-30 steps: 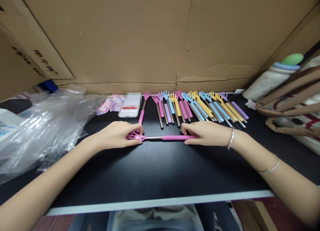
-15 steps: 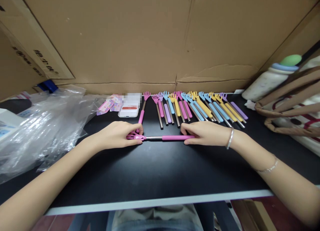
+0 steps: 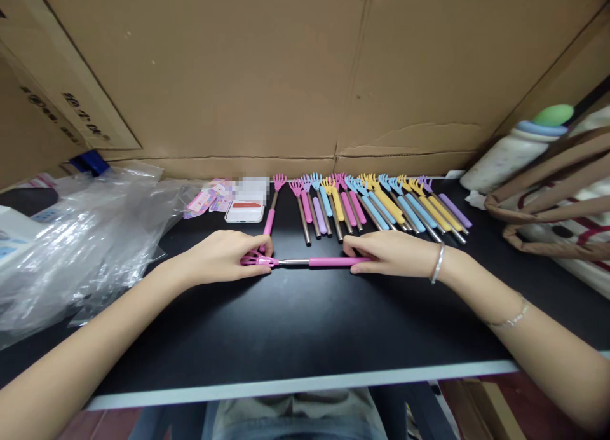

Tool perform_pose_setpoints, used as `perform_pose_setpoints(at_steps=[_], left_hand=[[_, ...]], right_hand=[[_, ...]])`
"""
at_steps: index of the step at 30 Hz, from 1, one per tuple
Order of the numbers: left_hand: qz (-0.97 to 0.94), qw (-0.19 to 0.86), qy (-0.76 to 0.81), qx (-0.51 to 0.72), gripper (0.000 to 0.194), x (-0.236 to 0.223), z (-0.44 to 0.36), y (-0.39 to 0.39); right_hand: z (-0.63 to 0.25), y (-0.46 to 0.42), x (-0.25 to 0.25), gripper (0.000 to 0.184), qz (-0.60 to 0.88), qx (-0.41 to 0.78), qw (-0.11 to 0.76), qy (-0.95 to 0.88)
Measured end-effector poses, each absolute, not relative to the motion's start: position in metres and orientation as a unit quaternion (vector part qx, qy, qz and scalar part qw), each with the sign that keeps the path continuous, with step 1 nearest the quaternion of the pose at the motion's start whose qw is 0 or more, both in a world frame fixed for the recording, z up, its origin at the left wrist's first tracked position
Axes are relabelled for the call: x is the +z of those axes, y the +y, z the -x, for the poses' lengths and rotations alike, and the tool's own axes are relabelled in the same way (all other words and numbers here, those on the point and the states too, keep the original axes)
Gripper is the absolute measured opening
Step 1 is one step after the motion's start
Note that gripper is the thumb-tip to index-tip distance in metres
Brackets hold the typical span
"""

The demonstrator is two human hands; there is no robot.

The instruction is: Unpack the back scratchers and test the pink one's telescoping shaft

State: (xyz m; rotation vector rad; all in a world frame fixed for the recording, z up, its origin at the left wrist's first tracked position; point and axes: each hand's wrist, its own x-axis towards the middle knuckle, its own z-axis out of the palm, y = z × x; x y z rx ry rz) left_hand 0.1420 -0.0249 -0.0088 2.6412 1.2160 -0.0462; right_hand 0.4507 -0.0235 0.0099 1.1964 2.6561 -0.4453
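A pink telescopic back scratcher (image 3: 314, 262) lies crosswise just above the black table (image 3: 295, 325). My left hand (image 3: 223, 257) pinches its claw-shaped head. My right hand (image 3: 391, 254) grips the pink handle end, with a silver bangle on that wrist. A short stretch of bare metal rod shows between head and handle. Behind my hands, a row of several back scratchers (image 3: 381, 205) in pink, blue, yellow and purple lies side by side, claws toward the cardboard. One more pink scratcher (image 3: 271, 214) lies apart, just behind my left hand.
A crumpled clear plastic bag (image 3: 81, 249) fills the left of the table. A phone (image 3: 244, 211) and pink packets (image 3: 204, 201) lie behind my left hand. A bottle (image 3: 515, 151) and a brown-strapped bag (image 3: 557, 205) stand at the right. Cardboard (image 3: 286, 71) walls off the back.
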Motion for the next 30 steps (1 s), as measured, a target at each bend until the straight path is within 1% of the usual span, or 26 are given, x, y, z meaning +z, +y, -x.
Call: perform_pose_setpoints(at_steps=[30], left_hand=[[-0.902,0.114,0.416,-0.016,0.028,-0.0082,-0.1426,-0.0256]], right_hand=[[-0.4497,-0.0234,0.0094,0.022,-0.413,-0.149,0.097,0.893]])
